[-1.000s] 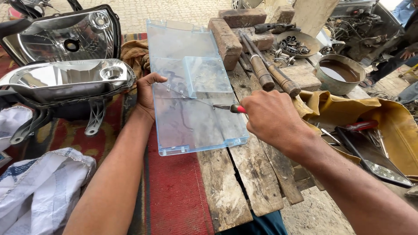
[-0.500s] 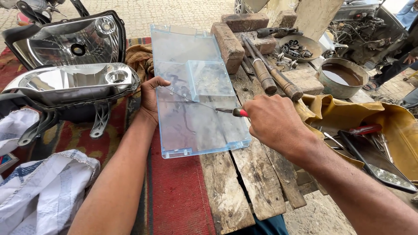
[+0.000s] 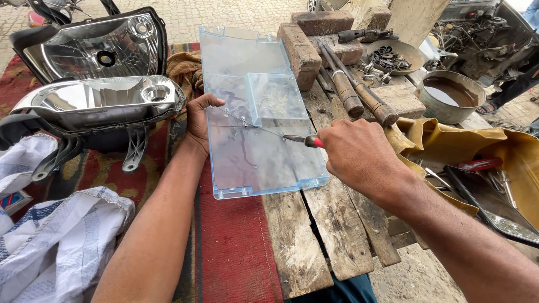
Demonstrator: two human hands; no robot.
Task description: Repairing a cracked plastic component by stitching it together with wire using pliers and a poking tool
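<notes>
A clear light-blue plastic panel (image 3: 252, 157) lies flat across a wooden bench, with a smaller clear piece (image 3: 275, 98) resting on it. My left hand (image 3: 199, 120) grips the panel's left edge, thumb on top. My right hand (image 3: 359, 151) is closed around a red-handled tool (image 3: 306, 140) whose thin metal tip rests on the panel near a crack line running across its middle.
Two vehicle headlight units (image 3: 95, 47) (image 3: 101, 104) sit at left on a red patterned cloth (image 3: 236, 247). Bricks (image 3: 300, 47), wooden-handled tools (image 3: 351, 87), a bowl of small metal parts (image 3: 393, 56) and a pot of brown liquid (image 3: 449, 92) stand behind. A white striped cloth (image 3: 50, 241) lies at lower left.
Both hands stay on the panel in nearly the same pose. The tool tip has shifted slightly along the crack line, and the view has moved a little.
</notes>
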